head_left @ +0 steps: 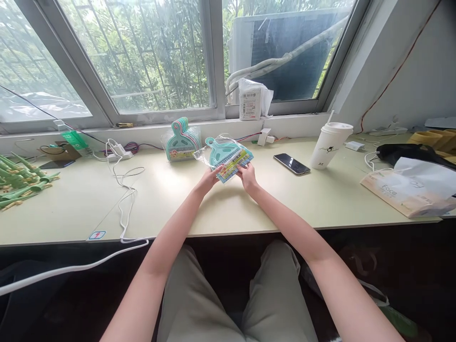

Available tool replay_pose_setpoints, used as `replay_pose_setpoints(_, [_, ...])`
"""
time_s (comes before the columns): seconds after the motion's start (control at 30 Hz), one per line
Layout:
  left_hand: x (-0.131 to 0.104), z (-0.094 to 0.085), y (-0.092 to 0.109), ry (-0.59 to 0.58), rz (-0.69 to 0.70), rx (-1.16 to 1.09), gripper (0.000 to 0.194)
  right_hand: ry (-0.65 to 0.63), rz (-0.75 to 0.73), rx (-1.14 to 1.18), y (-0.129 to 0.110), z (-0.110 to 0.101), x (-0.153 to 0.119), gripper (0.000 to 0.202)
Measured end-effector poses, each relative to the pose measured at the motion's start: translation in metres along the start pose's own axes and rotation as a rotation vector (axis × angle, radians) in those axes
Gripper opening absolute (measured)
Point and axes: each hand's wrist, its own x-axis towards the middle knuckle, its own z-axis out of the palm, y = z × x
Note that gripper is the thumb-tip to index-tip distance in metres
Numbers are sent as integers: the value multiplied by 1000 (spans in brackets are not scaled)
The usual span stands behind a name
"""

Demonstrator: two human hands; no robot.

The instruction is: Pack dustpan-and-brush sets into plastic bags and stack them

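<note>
Between my two hands is a small teal dustpan set (228, 154) in a clear plastic bag, with a yellow printed label across its lower part. My left hand (208, 180) pinches the lower left edge of the pack, and my right hand (248, 176) grips its lower right edge. The pack is tilted, its handle loop pointing up and left, held just above the table. Behind it to the left stands a row of similar packed dustpans (181, 141), teal in front with pink and other colours behind.
A phone (292, 163), a white lidded cup with a straw (329, 145) and a tissue pack (409, 190) are on the right. White cables (126, 190) and green stems (21, 183) lie on the left. A boxed packet (251, 102) stands on the windowsill.
</note>
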Motion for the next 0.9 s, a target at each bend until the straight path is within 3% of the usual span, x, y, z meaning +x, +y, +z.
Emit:
replay_pose_setpoints(0.27, [4,1,-6,129,50,86,66,-28,81,30,-1,2,1,28])
replay_pose_setpoints(0.37, [5,0,-7,155,51,116,68,15,122,42,-3,0,4,16])
replay_pose_setpoints(0.47, [3,1,-5,114,41,129,73,121,139,46,-5,-6,11,1])
replay_pose_setpoints(0.6, [-2,6,1,41,78,168,80,173,157,28,-6,-14,18,13])
replay_pose_setpoints(0.9, [-7,12,7,16,81,198,86,221,234,-36,-7,-21,20,25])
